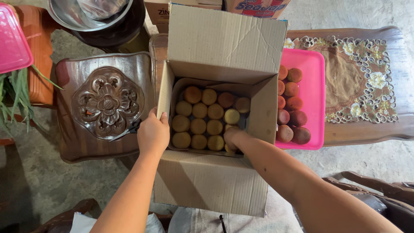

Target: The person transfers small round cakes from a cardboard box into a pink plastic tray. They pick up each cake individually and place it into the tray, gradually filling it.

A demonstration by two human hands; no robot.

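left hand (153, 134): I've got it curled over the left flap of the box (215, 112), thumb outside, fingers pinching the cardboard edge.
right hand (233, 139): down inside the box at the near-right corner, fingers closed round one fruit (231, 146); mostly hidden, but it looks like a grip.
box: open, centre of view, far flap upright, near flap hanging towards me.
fruits (199, 124): round, tan-yellow, packed in tight rows touching each other, with a gap at the right side.
handling: each looks light and firm but bruisable, skin dull, not slippery. I'd cup from above with fingertips round the sides, no squeezing.
box handling: thin cardboard, flaps flex; my guess is heavy when full, so lift from the base, not the flaps.
tray (312, 64): pink, just right of the box, touching it, with darker brown fruits along its left side.
edges: box walls tight around my right wrist; little room between rows.
open room: carved wooden surface (105, 103) on the left, scissors (127, 130) lying on it near my left hand.
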